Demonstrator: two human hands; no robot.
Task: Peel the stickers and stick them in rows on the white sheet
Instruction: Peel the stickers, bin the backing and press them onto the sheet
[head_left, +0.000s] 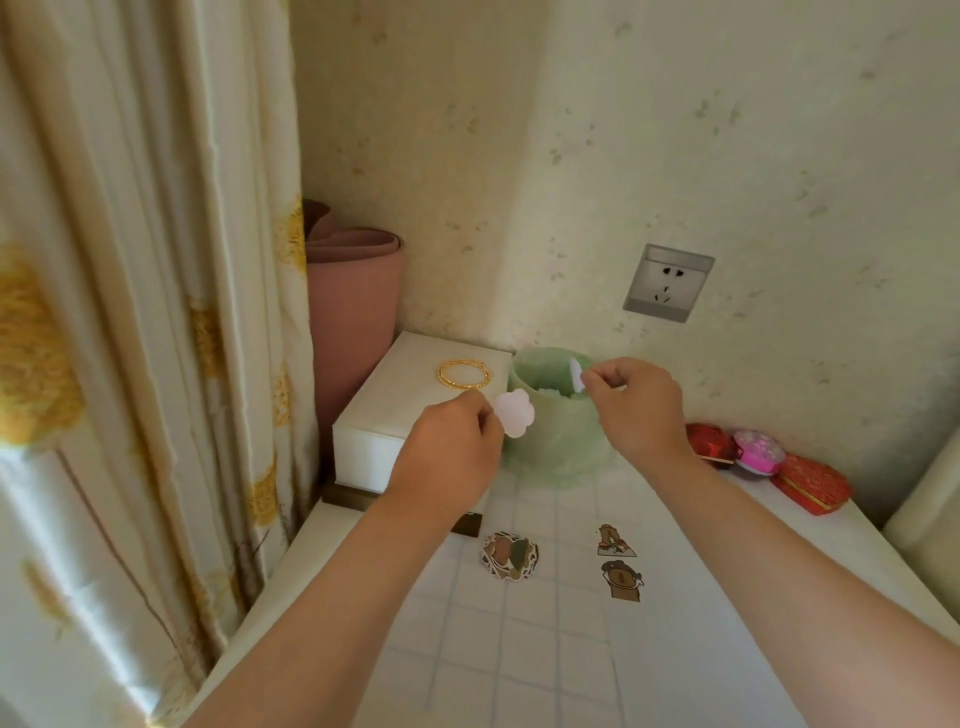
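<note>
Left hand (452, 441) with flower-shaped cut-out (514, 414), right hand (639, 410) with white scrap (575, 375)

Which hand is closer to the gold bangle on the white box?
Left. The left hand sits just in front of the gold bangle, pinching a flower-shaped cutout. The right hand is farther off to the side, over the green bin, pinching a smaller piece.

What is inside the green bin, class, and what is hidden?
White scraps lie inside the green bin. The right hand pinches a white piece at its rim. Its wall and that hand hide the bottom.
</note>
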